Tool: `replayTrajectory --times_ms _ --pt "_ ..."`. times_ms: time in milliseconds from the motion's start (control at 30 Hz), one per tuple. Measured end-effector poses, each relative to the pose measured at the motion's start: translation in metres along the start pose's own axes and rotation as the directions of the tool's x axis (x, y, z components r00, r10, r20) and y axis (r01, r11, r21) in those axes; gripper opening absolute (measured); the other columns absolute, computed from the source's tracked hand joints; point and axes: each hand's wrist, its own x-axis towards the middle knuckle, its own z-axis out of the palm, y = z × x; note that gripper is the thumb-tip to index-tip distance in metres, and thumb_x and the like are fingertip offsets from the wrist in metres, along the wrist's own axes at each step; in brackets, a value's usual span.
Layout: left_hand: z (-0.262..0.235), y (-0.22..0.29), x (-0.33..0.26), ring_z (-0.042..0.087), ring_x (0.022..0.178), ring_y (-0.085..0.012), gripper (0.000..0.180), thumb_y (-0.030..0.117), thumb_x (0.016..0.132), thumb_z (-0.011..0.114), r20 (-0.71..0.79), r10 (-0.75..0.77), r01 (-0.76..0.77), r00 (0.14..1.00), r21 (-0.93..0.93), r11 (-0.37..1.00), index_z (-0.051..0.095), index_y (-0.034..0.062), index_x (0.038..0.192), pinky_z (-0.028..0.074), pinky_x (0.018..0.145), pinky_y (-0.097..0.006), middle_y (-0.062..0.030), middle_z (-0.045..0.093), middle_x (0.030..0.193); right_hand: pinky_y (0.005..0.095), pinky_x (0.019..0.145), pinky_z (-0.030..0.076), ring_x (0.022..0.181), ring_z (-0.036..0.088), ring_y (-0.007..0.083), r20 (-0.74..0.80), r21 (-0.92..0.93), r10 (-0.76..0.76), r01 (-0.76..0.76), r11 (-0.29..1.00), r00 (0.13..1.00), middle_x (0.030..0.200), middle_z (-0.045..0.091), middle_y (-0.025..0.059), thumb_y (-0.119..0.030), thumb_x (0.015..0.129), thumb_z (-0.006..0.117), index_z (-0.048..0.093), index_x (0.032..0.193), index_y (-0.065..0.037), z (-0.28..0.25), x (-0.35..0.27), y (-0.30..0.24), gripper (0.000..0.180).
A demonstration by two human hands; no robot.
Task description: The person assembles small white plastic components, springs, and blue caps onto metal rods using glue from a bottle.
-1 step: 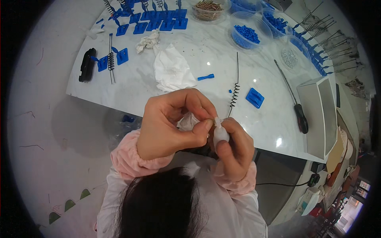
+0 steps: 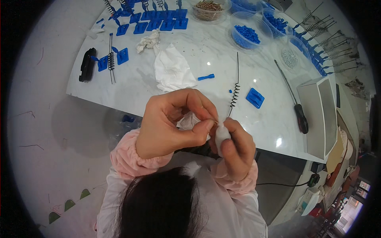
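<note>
Just above the near edge of a white marbled worktop [image 2: 133,89], your two hands meet close together, forearms rising from below in fluffy pink cuffs [image 2: 139,156]. Your right hand [image 2: 240,148] has its grip closed on a small, rounded white bundle [image 2: 223,137], thumb on the near side and fingers behind; whether it is loose or wrapped round a finger, you cannot tell from this view. Your left hand [image 2: 164,121] comes in from the other side, its grip narrowed to a pinch of thumb and forefinger at the bundle's slim upper end; what lies between those tips is too small to make out. Beneath that arched hand shows some crumpled white material [image 2: 188,120].

Beyond your right fingers lies a black wire [image 2: 235,95], coiled in its lower half and straight above. A blue square base [image 2: 254,98] sits to its right, a tiny blue bead [image 2: 230,91] just to its left, and a slim blue piece [image 2: 206,77] farther left, beside a spread white tissue [image 2: 173,69]. Over to your right, a screwdriver [image 2: 302,119] with a black handle lies next to an open white box [image 2: 314,133]. Along the far side stand a clear tub [image 2: 265,35] of small blue parts and a bowl [image 2: 225,11] of brass-coloured screws.
</note>
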Motion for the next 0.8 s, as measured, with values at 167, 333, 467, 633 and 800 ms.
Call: replayTrajectory --times_ms 167,333,467,633,800 --pt "0.003 0.010 0.005 0.059 0.085 -0.0173 0.018 -0.010 0.069 0.062 -0.034 -0.155 0.155 0.987 -0.007 0.988 0.058 -0.0054 0.086 0.046 0.076 -0.029 -0.0157 0.061 0.089 0.0235 0.049 0.034 0.054 0.042 0.0117 0.086 0.377 0.084 -0.110 0.919 0.993 0.070 0.050 0.0107 -0.037 0.086 0.048 0.045 0.105 0.013 0.000 0.002 0.004 0.053" --pt "-0.002 0.003 0.006 0.060 0.078 -0.0158 0.014 -0.005 0.074 0.065 0.122 0.117 -0.144 0.986 0.240 0.960 0.065 -0.0001 0.087 0.047 0.070 -0.025 -0.0090 0.064 0.085 0.0219 0.057 0.030 0.061 0.037 0.0092 0.113 0.496 0.173 -0.206 0.843 0.978 0.072 0.048 0.0050 -0.034 0.088 0.043 0.050 0.101 0.005 -0.001 0.004 0.001 0.041" --pt "0.001 0.005 0.006 0.060 0.076 -0.0163 0.013 -0.004 0.074 0.065 0.101 0.127 -0.149 0.987 0.259 0.954 0.065 -0.0009 0.086 0.047 0.067 -0.025 -0.0092 0.064 0.083 0.0218 0.057 0.030 0.062 0.038 0.0090 0.075 0.487 0.080 -0.106 0.867 0.994 0.071 0.047 0.0044 -0.030 0.087 0.045 0.048 0.103 0.004 0.004 0.002 0.006 0.038" --pt "-0.002 0.003 0.008 0.059 0.073 -0.0175 0.018 -0.015 0.066 0.064 0.147 0.197 -0.231 0.969 0.276 0.933 0.063 -0.0045 0.081 0.046 0.064 -0.025 -0.0139 0.062 0.083 0.0212 0.053 0.029 0.062 0.040 0.0082 -0.050 0.487 0.081 -0.047 0.872 0.995 0.074 0.050 0.0051 -0.024 0.086 0.048 0.048 0.105 0.007 0.012 -0.001 0.006 0.037" --pt "0.001 0.005 0.007 0.057 0.071 -0.0156 0.018 -0.015 0.064 0.062 0.130 0.185 -0.215 0.974 0.288 0.933 0.059 -0.0034 0.076 0.045 0.063 -0.024 -0.0117 0.060 0.077 0.0218 0.051 0.029 0.059 0.039 0.0090 0.051 0.493 0.098 -0.110 0.863 0.994 0.072 0.050 0.0066 -0.026 0.086 0.047 0.048 0.106 0.009 0.003 -0.001 0.008 0.040"
